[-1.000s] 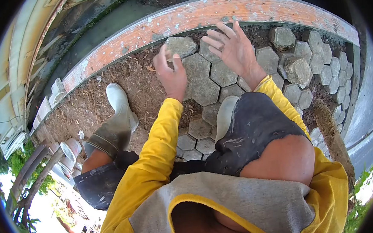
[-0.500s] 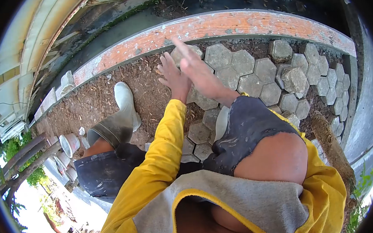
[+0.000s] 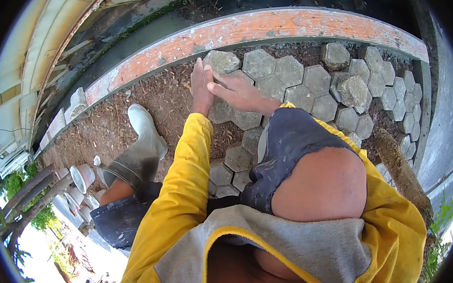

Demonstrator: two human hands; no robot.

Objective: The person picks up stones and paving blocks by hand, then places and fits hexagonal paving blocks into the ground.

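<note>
My left hand [image 3: 201, 89] is upright and seen edge-on, its fingers stretched out and holding nothing. Against or very close to its palm is my right hand [image 3: 242, 95], fingers straight and thumb apart, also without anything in it. Both are above the hexagonal concrete pavers [image 3: 271, 87], near the boundary with bare soil [image 3: 174, 93]. Just beyond the fingertips, a grey paver [image 3: 221, 62] lies by the orange-painted concrete curb [image 3: 245, 29]. Whether the palms fully touch cannot be made out.
A loose stone chunk [image 3: 353, 91] and a raised paver [image 3: 335, 56] sit on the paving at right. A log [image 3: 402, 175] stands beside my right knee. My rubber boot [image 3: 145, 128] rests on soil; a white bucket [image 3: 82, 178] is at left. Dark water lies past the curb.
My hands have come together from slightly apart. The left hand has turned from spread fingers to edge-on, and the right has lowered. The view has shifted slightly.
</note>
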